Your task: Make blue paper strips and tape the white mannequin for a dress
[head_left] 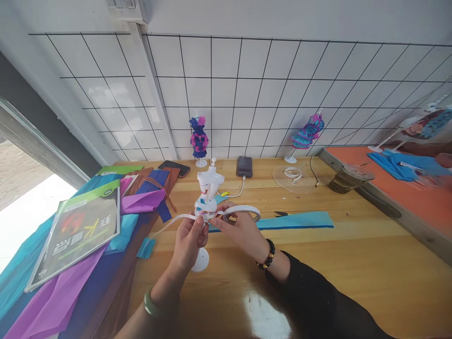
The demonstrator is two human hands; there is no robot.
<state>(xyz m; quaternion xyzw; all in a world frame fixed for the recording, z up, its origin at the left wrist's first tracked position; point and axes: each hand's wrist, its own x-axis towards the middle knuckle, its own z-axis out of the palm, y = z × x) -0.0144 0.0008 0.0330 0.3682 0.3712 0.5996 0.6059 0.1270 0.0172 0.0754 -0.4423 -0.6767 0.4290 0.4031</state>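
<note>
My left grip [189,238] is closed around the waist of a small white mannequin [208,193], thumb and fingers pinching a white tape strip [169,222] against it. The mannequin stands upright just above that grip, its round foot [200,260] resting on the worktop [353,263] right below my left wrist. The strip's loose end trails out to the left of the grip.

My right grip [237,228] is shut on a tape roll [247,212], which sits on top of the fingers, and its fingertips meet the mannequin's waist from the right, touching my left fingertips.

Just beyond the right grip lies a long blue paper strip [300,220]. Left of the left grip are sheets of purple and blue paper [141,202] with a green booklet [81,230] on them. Farther out, by the tiled wall, stand 2 dressed mannequins [198,139] and 2 phones [244,165].
</note>
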